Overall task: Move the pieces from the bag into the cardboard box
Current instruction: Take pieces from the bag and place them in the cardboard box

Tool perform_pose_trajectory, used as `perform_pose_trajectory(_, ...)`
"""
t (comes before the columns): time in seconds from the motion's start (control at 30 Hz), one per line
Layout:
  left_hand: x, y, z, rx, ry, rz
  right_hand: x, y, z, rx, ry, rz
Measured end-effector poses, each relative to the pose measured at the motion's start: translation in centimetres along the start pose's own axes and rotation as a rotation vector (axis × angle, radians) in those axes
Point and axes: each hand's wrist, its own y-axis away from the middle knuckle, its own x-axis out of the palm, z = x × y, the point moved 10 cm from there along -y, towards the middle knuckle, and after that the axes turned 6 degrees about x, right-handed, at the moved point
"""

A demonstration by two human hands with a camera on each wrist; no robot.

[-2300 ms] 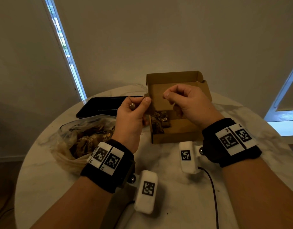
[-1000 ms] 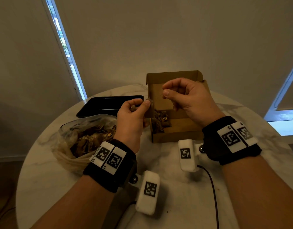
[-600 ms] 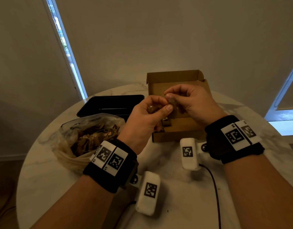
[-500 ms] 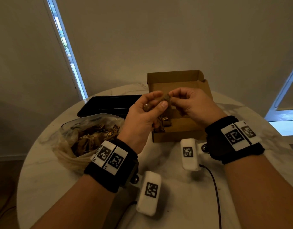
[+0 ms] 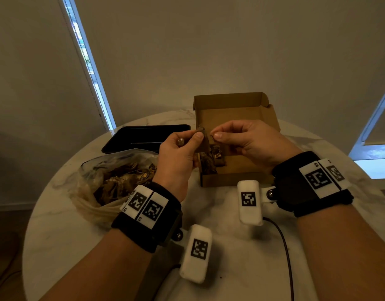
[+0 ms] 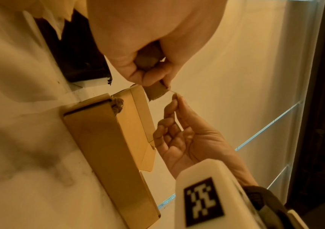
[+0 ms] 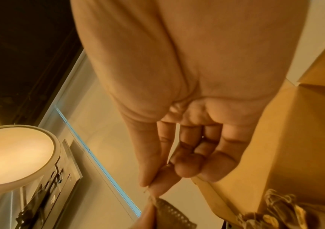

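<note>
Pinching a brown piece (image 5: 203, 141) at frame centre, left hand (image 5: 176, 157) holds it above the cardboard box (image 5: 232, 180); right hand (image 5: 250, 142) pinches a thin thread at its tip. Bag (image 5: 113, 179) w/ more pieces sits lower left on the table (image 5: 230, 253); black tray (image 5: 141, 135) behind it.

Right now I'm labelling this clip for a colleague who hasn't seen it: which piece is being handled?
On the round marble table, find the open cardboard box. Just above its left edge, the left hand pinches a small brown piece. Unlike those in the bag, it is in the air.
</note>
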Motion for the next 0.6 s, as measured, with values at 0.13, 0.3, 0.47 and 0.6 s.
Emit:
perform_pose_trajectory(0.13,0.2,0.1,0.4,-0.029,0.019,0.009,0.0,-0.4,0.1,-0.015,-0.032,-0.028)
perform_pose_trajectory(0.3,0.9,0.4,0.8,-0.073,0.035,0.072,0.1,-0.4,0.1,-0.029,0.164,-0.051)
perform_pose_trajectory(0.47,0.9,0.4,1.1,-0.094,-0.009,0.101,-0.2,-0.3,0.2,-0.028,0.227,-0.063)
perform_pose_trajectory(0.6,0.6,0.3,2.1,-0.130,-0.135,0.094,-1.7,-1.1,-0.9,0.066,0.332,-0.162)
